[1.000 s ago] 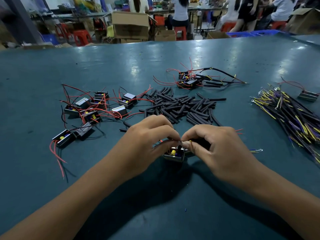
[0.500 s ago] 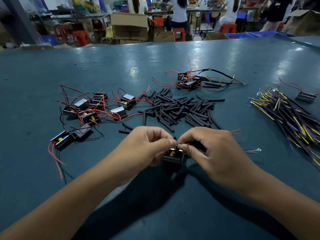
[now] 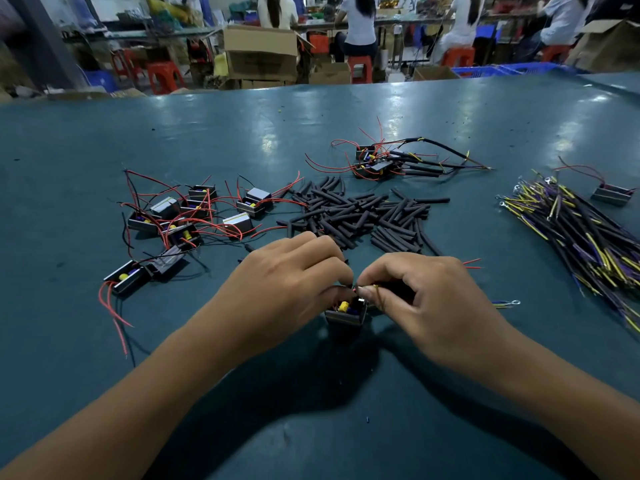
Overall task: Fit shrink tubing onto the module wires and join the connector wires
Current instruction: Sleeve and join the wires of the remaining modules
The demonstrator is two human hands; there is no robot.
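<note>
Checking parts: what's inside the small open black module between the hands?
Inside the small open black module, a yellow cylindrical part and something blue beside it show. The left hand and right hand cover the rest.

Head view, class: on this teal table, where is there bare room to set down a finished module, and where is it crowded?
Bare table lies beyond the loose modules, and along the near edge beside both forearms. Crowded: the tubing pile, the finished bundle, the wire bundle at right, and around the left hand and right hand.
</note>
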